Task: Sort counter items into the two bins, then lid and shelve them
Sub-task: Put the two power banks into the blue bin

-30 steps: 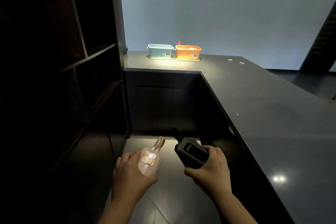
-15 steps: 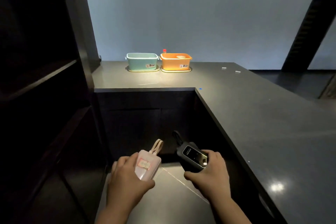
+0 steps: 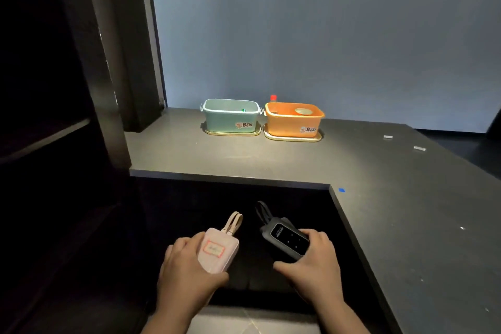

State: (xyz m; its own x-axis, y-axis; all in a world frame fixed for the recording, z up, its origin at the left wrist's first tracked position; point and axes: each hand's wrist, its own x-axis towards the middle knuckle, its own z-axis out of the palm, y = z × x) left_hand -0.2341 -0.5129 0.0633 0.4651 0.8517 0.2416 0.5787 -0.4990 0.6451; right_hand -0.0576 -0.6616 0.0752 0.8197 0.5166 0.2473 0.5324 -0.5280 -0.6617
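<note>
Holding one device in each of my hands, I stand short of the tabletop [image 3: 379, 198]. My left hand [image 3: 187, 276] has its fingers and thumb curled round a pale pink power bank [image 3: 218, 252], a smooth rounded slab with a red-edged label and a beige strap loop at its far end. My right hand [image 3: 311, 266] grips a black power bank [image 3: 287, 238], glossy on its face, matte at the edges, with a dark loop pointing to 11 o'clock. Both long axes run roughly toward 12 o'clock, the black one tilted left.

The bins lie straight ahead at 12 o'clock, well apart from my hands and across the dark, matte tabletop. The teal bin [image 3: 230, 116] sits at about 12 o'clock, nearer my left hand; the orange bin [image 3: 294, 122], touching or just beside it, sits toward 1 o'clock, nearer my right. Both are smooth plastic tubs with rounded corners, each on a pale lid or tray. I judge a forward reach comes next.
</note>
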